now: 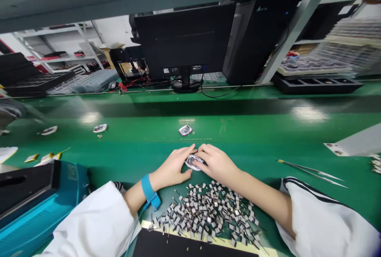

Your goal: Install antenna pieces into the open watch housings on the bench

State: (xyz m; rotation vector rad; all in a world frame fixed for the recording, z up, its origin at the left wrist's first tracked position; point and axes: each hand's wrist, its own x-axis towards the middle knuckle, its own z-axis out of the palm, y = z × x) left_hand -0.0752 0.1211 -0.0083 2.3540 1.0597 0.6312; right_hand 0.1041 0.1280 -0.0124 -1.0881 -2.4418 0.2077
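Note:
A small white-rimmed electronic device housing (190, 162), its inside parts facing up, lies at the middle of the bench between both hands. My left hand (175, 166), with a blue strap round the wrist, curves along its left side, fingers at the far edge and thumb nearer me. From the right, my right hand (216, 161) grips it too, with fingertips over its inside and edge. What lies under those fingertips is hidden. Just below the hands spreads a pile of small grey square parts with short dark leads (208, 211).
Another open housing (185, 130) lies beyond the hands, with more to the left. Tweezers (312, 172) rest at the right. A teal and black box (44, 197) stands at the left, a black sheet (190, 245) in front. A monitor (186, 42) stands behind.

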